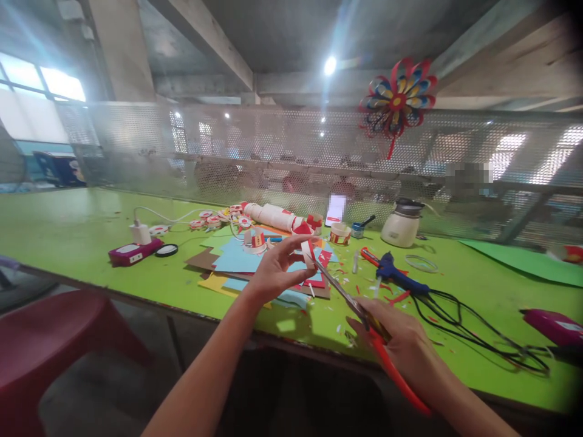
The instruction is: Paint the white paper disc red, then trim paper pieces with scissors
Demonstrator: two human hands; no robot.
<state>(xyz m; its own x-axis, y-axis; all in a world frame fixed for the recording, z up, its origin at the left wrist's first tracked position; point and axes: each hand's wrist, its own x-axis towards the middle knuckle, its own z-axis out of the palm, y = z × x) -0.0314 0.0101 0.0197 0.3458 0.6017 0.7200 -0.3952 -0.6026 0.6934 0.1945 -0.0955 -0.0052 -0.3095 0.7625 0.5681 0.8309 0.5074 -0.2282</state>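
Where the green bench [68, 224] carries a purple box [134, 252] at far left & a pile of coloured sheets [232, 258] beside it, the left hand [273, 273] hovers above the pile, grip pinching a small paper strip [308, 247] btwn thumb & fingers. The scissors [339, 290] reach the strip w/ their blade tips. The right hand [405, 346] has its grip clenched on the red handles. A blue glue gun [398, 276] & black cables [478, 328] lie further right.

Open green table [68, 224] far left beyond power strip [134, 252]; paper pile [237, 261] blocks centre, glue gun [398, 276] and tangled cables [478, 331] crowd the right, mesh wall [273, 145] closes the back edge.
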